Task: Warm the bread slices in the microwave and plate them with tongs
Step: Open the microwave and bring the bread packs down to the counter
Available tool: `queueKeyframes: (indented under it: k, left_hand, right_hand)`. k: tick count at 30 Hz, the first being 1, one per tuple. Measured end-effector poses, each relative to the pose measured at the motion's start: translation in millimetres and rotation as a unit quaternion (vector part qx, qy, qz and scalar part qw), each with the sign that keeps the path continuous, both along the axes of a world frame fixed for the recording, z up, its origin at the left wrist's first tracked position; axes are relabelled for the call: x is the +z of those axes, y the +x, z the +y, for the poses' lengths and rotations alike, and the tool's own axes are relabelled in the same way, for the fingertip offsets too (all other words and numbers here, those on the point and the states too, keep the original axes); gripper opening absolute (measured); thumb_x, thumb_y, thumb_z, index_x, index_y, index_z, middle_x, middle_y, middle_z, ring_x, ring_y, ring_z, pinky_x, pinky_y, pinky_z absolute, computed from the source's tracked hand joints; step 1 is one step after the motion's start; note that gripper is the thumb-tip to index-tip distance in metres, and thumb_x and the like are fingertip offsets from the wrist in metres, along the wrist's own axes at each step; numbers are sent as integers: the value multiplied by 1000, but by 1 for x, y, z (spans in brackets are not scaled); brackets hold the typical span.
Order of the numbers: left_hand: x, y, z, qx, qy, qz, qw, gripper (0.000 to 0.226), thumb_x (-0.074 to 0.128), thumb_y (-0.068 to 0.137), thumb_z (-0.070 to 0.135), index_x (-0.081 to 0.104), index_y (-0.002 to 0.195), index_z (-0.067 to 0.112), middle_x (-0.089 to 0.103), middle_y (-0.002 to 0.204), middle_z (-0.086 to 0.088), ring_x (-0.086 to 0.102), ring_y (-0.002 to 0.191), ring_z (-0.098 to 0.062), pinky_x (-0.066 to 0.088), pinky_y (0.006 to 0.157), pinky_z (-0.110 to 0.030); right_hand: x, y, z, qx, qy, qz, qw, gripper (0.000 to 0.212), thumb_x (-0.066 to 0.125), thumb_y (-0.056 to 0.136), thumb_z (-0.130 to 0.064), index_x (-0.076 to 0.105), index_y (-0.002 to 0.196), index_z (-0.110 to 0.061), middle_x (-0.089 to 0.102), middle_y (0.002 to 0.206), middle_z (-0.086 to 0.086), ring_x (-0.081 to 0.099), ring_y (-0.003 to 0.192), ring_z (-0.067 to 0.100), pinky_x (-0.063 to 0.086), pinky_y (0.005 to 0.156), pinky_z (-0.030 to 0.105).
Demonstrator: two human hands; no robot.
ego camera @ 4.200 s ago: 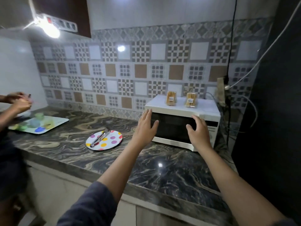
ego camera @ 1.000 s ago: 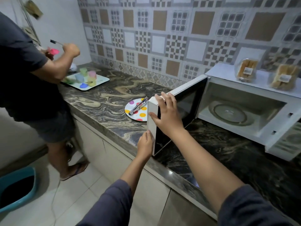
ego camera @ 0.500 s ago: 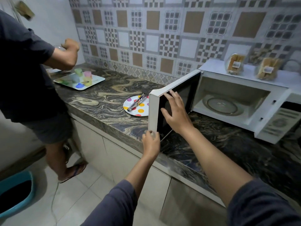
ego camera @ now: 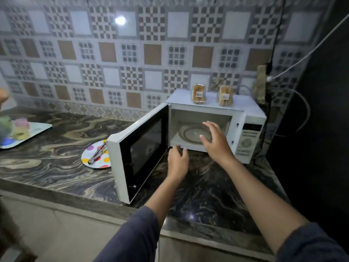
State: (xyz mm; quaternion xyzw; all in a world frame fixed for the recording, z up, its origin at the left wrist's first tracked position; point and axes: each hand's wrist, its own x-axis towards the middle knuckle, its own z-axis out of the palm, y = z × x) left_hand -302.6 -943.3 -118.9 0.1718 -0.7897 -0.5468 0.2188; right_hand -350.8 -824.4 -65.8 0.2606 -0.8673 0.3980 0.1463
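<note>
A white microwave (ego camera: pixel 251 114) stands on the dark marble counter with its door (ego camera: pixel 139 148) swung wide to the left. Inside, the glass turntable (ego camera: pixel 190 134) holds nothing. Two wrapped packs of bread slices (ego camera: pixel 198 94) (ego camera: pixel 225 96) stand upright on the microwave's top. Left of the door lies a polka-dot plate (ego camera: pixel 92 156) with metal tongs (ego camera: pixel 96 154) resting across it. My left hand (ego camera: pixel 177 160) hovers at the cavity's lower front edge, fingers apart and holding nothing. My right hand (ego camera: pixel 215 141) is spread in front of the cavity, also holding nothing.
A tray (ego camera: pixel 37 128) with several small coloured cups sits at the far left of the counter. Another person's hand (ego camera: pixel 2 96) shows at the left edge. Cables (ego camera: pixel 294 65) hang by the dark wall right of the microwave. The counter edge (ego camera: pixel 188 233) runs close below my arms.
Both my hands have left the microwave door and moved right toward the cavity. The door stays wide. The view has swung right, leaving only the other person's hand showing.
</note>
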Motion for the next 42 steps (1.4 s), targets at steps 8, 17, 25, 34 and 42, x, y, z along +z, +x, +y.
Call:
queueKeyframes:
  k: [8, 17, 25, 34, 42]
  left_hand:
    - [57, -127, -5, -15, -7, 56, 998, 45, 45, 96, 31, 43, 132, 4, 50, 130, -15, 49, 119, -26, 39, 103, -38]
    - [92, -230, -32, -9, -44, 66, 997, 69, 48, 93, 43, 23, 146, 6, 28, 150, -15, 29, 137, -28, 28, 109, -38]
    - [96, -291, -45, -18, -269, -106, 957, 86, 43, 81, 71, 22, 147, 21, 41, 144, -13, 26, 137, -36, 20, 110, -51]
    - [101, -330, -42, -87, -120, -85, 985, 65, 75, 65, 51, 53, 113, 14, 61, 118, -10, 56, 111, -28, 47, 96, -46]
    - [109, -335, -30, -89, 70, -42, 993, 61, 67, 73, 3, 43, 129, 8, 53, 125, -15, 64, 97, -31, 59, 78, -42]
  right_hand:
    - [40, -109, 50, -83, -36, 20, 996, 43, 48, 96, -21, 39, 138, -19, 40, 140, 2, 36, 132, 17, 27, 98, 21]
    - [56, -208, 50, -151, -72, -65, 984, 53, 51, 94, -25, 31, 142, -15, 38, 144, 12, 36, 133, 27, 32, 104, 35]
    - [67, -247, 36, -180, -49, -162, 969, 67, 58, 90, -37, 27, 143, -10, 41, 143, 15, 41, 128, 31, 36, 88, 32]
    - [76, -270, 20, -217, -31, -226, 949, 60, 80, 71, -24, 51, 121, -7, 58, 125, 12, 56, 111, 28, 42, 82, 31]
    - [78, -269, 7, -194, -92, -207, 954, 45, 73, 78, -8, 54, 119, -8, 62, 120, 13, 59, 106, 27, 45, 77, 29]
